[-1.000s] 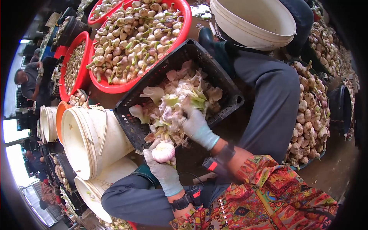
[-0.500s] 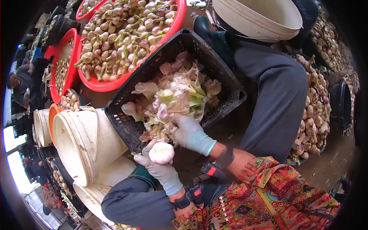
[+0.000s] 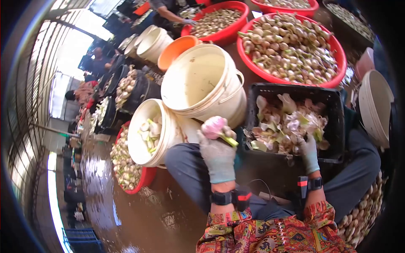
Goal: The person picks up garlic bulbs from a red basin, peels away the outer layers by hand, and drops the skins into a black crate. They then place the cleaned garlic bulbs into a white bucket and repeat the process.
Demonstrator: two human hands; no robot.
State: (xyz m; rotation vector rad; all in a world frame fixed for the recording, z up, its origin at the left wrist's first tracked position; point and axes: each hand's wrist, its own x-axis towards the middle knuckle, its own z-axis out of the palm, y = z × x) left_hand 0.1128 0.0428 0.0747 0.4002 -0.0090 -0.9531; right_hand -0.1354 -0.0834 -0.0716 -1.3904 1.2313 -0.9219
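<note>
My left hand [image 3: 218,158], in a pale glove with a blue-green cuff, is closed around a garlic bulb [image 3: 214,126]. The bulb is pinkish white, and its green stem points down to the right. This hand is in front of a large white bucket, left of the black crate [image 3: 337,122]. My right hand [image 3: 310,152], gloved alike, reaches over the crate's near rim. Its fingertips are among a heap of garlic skins and leaves [image 3: 291,120], so whether they grip anything is hidden.
The large white bucket [image 3: 232,90] and a smaller bucket [image 3: 164,147] with pale trimmed pieces stand at left. Behind are a red basin of garlic [image 3: 341,69] and an orange tub [image 3: 166,63]. Another person's gloved hand [image 3: 190,22] works at a far red basin [image 3: 242,21].
My view has swung left, bringing the wet floor and buckets into sight. My left hand has moved away from the crate, and the bulb now shows its stem. My right hand stays at the skins.
</note>
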